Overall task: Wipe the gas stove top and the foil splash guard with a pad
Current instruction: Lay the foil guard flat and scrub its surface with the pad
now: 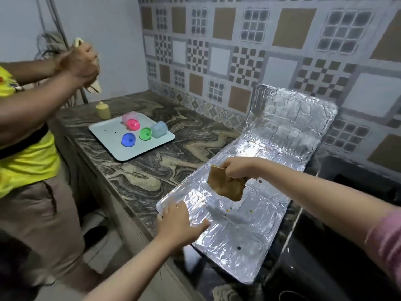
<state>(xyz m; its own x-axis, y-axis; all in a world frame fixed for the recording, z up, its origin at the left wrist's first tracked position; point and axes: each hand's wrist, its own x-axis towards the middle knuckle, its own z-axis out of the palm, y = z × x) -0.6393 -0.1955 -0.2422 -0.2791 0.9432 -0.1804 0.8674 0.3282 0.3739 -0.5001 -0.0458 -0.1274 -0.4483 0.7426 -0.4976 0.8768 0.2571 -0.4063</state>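
Observation:
The foil splash guard lies mostly flat on the marble counter, its far panel folded up against the tiled wall. Small dark and yellow specks dot its surface. My left hand rests flat on the guard's near left corner, fingers spread. My right hand hovers above the middle of the foil, gripping a crumpled brown pad that hangs below the fist. The black gas stove top shows at the right, beside the foil.
A pale tray on the counter carries several small coloured containers, pink, green and blue. A yellow bottle stands behind it. Another person in a yellow shirt stands at the left, both hands raised around a cloth.

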